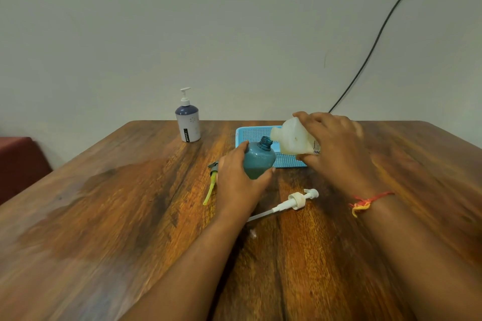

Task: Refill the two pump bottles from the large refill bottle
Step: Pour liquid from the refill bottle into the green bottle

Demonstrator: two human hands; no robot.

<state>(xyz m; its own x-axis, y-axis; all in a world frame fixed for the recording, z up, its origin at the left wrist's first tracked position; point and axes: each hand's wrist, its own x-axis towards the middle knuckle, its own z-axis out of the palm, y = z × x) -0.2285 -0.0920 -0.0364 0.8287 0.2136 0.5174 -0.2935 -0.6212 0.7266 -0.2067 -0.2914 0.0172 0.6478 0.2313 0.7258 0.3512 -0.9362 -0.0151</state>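
Observation:
My left hand [236, 177] grips a teal bottle [258, 159] with its pump off and its neck open, standing on the table and leaning a little to the right. My right hand [331, 143] holds the white refill bottle [294, 139] tipped on its side, its open mouth just right of the teal bottle's neck. A white pump head [294, 202] with its tube lies on the table in front of the teal bottle. A grey pump with a yellow tube [211, 184] lies left of my left hand. A white and navy pump bottle [187, 122] stands upright at the back left, pump on.
A blue perforated tray [250, 134] lies flat behind the teal bottle, partly hidden by both bottles. The wooden table [104, 216] reaches back to a plain wall, where a black cable [378, 36] hangs. A red seat [18, 161] shows at the far left.

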